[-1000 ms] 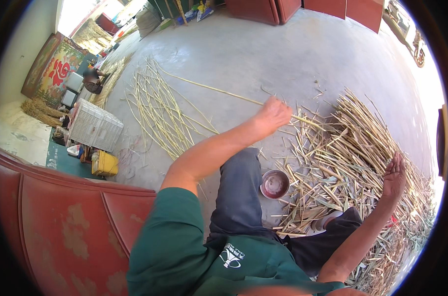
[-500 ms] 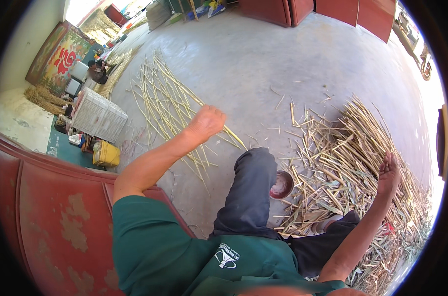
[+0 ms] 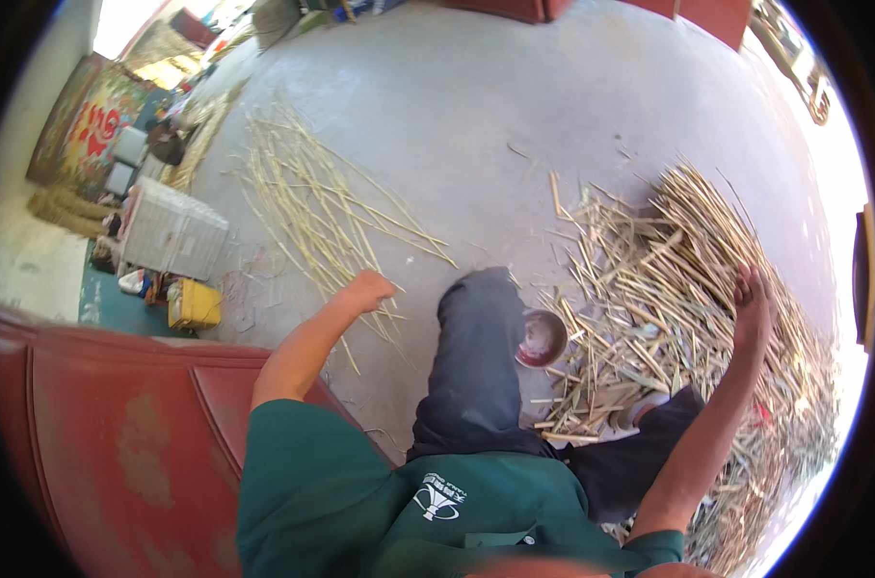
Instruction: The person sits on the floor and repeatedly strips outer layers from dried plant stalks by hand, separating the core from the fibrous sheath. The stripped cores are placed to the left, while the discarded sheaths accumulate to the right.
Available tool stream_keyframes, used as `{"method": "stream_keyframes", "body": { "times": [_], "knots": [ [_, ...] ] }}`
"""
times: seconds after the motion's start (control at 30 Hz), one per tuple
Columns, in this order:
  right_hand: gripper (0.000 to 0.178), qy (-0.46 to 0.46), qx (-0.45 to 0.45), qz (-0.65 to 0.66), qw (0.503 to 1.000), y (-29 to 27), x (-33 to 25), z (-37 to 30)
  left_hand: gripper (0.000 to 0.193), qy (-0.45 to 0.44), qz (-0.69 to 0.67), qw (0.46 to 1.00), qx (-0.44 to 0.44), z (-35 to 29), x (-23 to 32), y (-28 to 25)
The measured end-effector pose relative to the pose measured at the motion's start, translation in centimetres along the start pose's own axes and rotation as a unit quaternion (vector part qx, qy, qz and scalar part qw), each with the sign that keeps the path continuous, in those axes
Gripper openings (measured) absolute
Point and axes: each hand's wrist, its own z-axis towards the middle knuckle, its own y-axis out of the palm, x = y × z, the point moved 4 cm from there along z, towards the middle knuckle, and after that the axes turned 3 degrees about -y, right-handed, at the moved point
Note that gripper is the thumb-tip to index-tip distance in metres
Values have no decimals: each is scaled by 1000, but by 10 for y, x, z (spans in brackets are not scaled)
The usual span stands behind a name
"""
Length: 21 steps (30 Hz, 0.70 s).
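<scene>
Pale yellow split stalks [image 3: 327, 197] lie loosely crossed on the floor ahead of me, to the left. Over their near end is my left hand [image 3: 368, 290], its fingers closed; whether a strip is between them is hidden. My right hand [image 3: 754, 306] is raised at the right, above a large heap of dry cut stalks [image 3: 693, 250]. Its fingers stretch upward, a little apart, and nothing shows in them. Beside my bent knee stands a dark red bowl [image 3: 542, 339].
Red panels [image 3: 119, 424] with worn paint stand close on my left. Beyond them are a yellow container [image 3: 195, 303] and a white plastic crate [image 3: 172, 231]. Another person [image 3: 165, 143] sits low farther off, beside long stalks. Chips and leaves litter the floor around the bowl.
My left hand has drawn back toward me and slightly left, off the long yellow stalk, which now lies on the floor. My right hand has risen a little. The view has shifted slightly.
</scene>
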Motion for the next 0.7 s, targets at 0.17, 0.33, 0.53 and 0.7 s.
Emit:
{"method": "stream_keyframes", "body": {
  "times": [0.17,0.33,0.53,0.7],
  "knots": [
    [28,-17,-55,-186,981,-22,65,48,11,82,-40,975,205,66,26,-103],
    [18,183,64,-413,890,-95,183,60,14,131,-49,960,242,164,78,-206],
    [25,89,-12,-525,846,-78,296,45,6,272,-58,945,171,293,200,-178],
    [32,89,-65,-565,818,-59,355,44,9,323,-106,940,28,319,291,-58]
  ]
}}
